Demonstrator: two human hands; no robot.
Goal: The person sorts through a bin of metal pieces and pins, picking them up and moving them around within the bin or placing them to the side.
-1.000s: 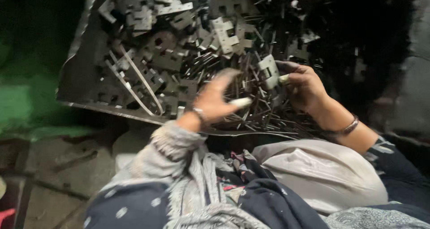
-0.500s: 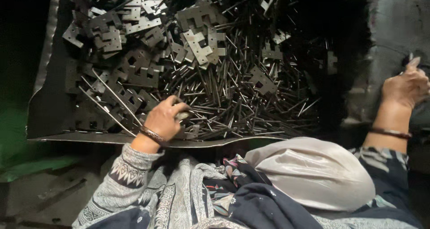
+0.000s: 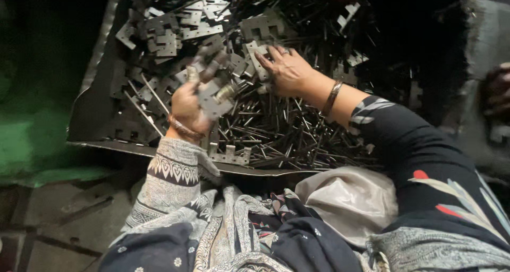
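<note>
My left hand (image 3: 187, 108) is raised over a heap of metal parts and grips a flat notched metal bracket (image 3: 212, 94), blurred by motion. My right hand (image 3: 287, 70) lies on the heap further back, fingers spread over another notched bracket (image 3: 254, 56) and touching it. Under both hands are many thin dark metal pins (image 3: 276, 131) mixed with several flat brackets. A bangle circles each wrist.
The parts lie in a large dark sheet-metal tray (image 3: 101, 136) whose front rim is near my lap. A pale cloth bundle (image 3: 348, 200) rests on my knees. Another person's hand (image 3: 496, 91) shows at the right edge. Green floor lies to the left.
My left hand has lifted a bracket off the heap. My right hand, earlier off to the right side, has come back onto the pile at the middle.
</note>
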